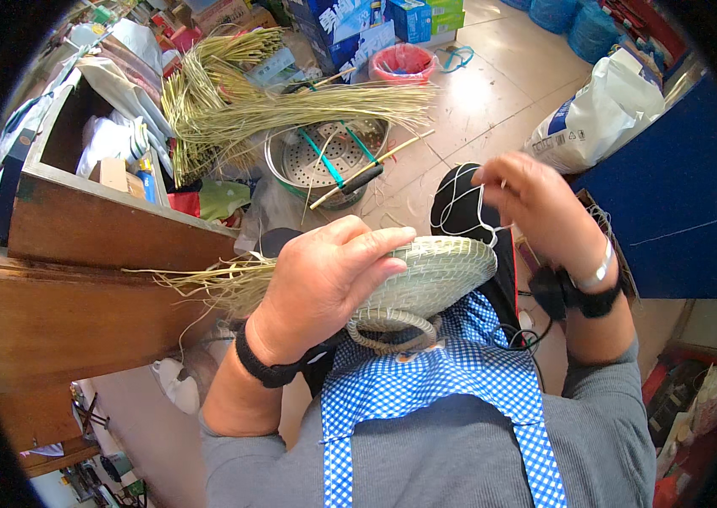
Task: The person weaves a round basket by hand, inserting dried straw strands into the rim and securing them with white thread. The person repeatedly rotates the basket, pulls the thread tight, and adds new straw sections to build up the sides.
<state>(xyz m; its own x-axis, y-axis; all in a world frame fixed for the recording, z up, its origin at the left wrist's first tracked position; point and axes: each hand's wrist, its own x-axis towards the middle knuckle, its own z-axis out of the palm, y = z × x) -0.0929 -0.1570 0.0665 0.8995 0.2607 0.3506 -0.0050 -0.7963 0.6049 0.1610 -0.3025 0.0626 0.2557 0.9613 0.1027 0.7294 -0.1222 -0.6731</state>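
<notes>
A coiled straw basket (434, 276) stitched with pale thread is tilted on its side above my lap. My left hand (339, 267) grips its upper rim, thumb and forefinger lying along the edge. Loose grass stalks (225, 286) trail out to the left from behind that hand. Nearest my body, a round wrapped loop handle (396, 340) hangs from the basket. My right hand (533, 206) is raised to the right of the rim, fingers bent together on a white cord (460, 222). The cord hangs in slack loops over my dark trouser leg and meets the basket's right edge. No needle can be made out.
Ahead stands a perforated metal pot (326, 152) with teal straps and a stick across it. A long bundle of dry grass (307, 108) lies behind. An open wooden drawer (110, 209) juts in at left; a white plastic bag (600, 108) and blue panel (669, 197) flank the right.
</notes>
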